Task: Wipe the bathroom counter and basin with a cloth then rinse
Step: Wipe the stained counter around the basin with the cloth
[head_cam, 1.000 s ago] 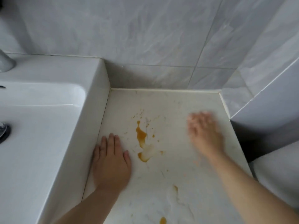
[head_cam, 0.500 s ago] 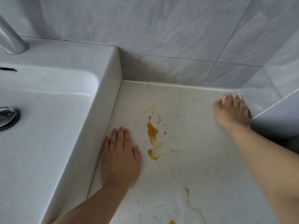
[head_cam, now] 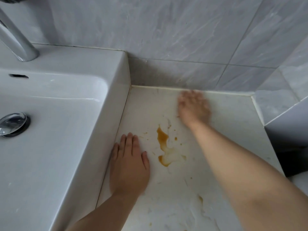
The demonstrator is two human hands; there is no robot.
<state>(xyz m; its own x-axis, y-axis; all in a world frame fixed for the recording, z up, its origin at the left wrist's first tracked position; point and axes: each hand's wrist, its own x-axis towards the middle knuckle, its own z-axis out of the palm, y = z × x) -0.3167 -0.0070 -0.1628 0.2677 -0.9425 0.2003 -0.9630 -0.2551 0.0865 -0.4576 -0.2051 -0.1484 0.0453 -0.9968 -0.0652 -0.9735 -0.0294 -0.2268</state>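
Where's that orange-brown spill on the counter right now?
In the head view the orange-brown spill lies mid-counter, just right of the flat left hand beside the basin and nearer the camera than the blurred right hand.

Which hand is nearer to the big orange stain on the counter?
Left. The left hand lies flat just beside the orange stain, by the basin; the right hand, blurred, is farther back near the wall.

Two bare forearms, no sleeves, unadorned.

Two hands, left hand [head_cam: 129, 165] and right hand [head_cam: 193, 107], one basin [head_cam: 50, 147], one tap [head_cam: 15, 39], one drain plug [head_cam: 12, 124]
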